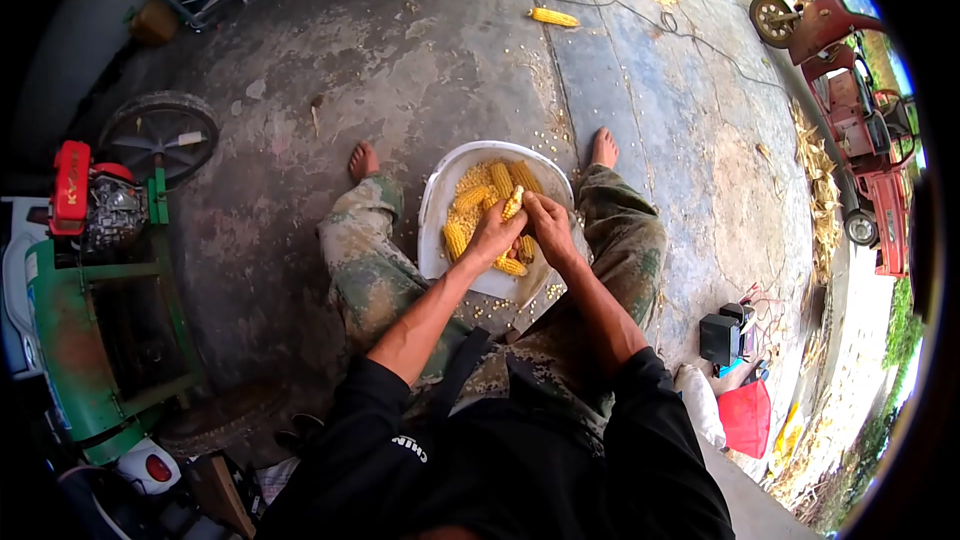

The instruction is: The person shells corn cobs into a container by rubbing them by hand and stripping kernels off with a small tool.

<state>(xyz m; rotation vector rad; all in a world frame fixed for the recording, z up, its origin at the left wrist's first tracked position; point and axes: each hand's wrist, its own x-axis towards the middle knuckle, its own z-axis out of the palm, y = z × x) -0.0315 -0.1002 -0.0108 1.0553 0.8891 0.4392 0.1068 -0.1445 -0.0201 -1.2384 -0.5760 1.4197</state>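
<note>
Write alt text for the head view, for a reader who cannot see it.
A person's left hand holds a corn cob, right hand against it, over a pale basin of loose kernels and more cobs between camouflage trouser legs. A green machine stands at the picture's left, a red vehicle at its right.

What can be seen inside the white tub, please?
Corn cobs and loose kernels lie in the tub. The left hand and right hand hide some; what lies beneath cannot be seen.
</note>
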